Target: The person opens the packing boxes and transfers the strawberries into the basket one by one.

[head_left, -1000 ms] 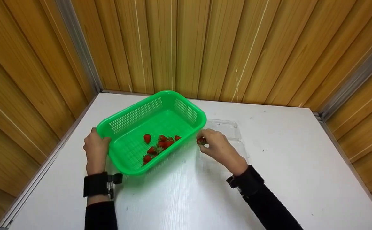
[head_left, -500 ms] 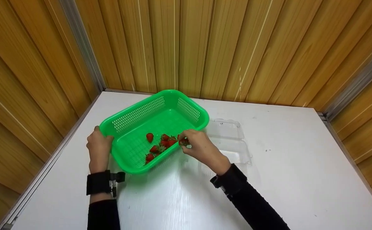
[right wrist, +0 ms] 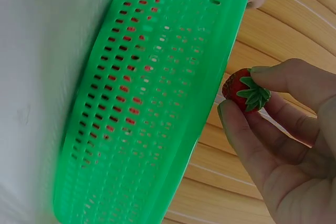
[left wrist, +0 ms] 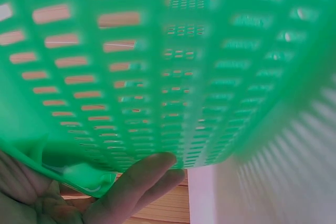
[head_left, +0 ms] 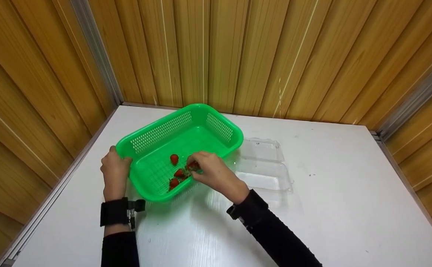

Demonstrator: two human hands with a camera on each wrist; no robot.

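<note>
A green plastic basket [head_left: 192, 141] with perforated walls sits at a slant on the white table, and my left hand [head_left: 114, 172] grips its left rim. In the left wrist view, the fingers [left wrist: 139, 184] lie under that rim, against the outside of the perforated wall. My right hand [head_left: 216, 174] pinches a strawberry [right wrist: 242, 90] between thumb and fingertips over the basket's near edge, its leafy cap facing the wrist camera. Several more strawberries [head_left: 179, 173] lie in the basket along the near side, partly hidden by this hand; one strawberry [head_left: 174, 159] sits apart from them.
Right of the basket, a clear plastic clamshell box [head_left: 264, 180] lies unfolded, its lid [head_left: 262, 150] toward the back. Wood-grain panel walls [head_left: 219, 55] close off the back and both sides of the table [head_left: 331, 185].
My right hand has moved left, carrying the strawberry from beside the clamshell box to over the basket. The left hand keeps its grip on the rim. The view has shifted slightly.
</note>
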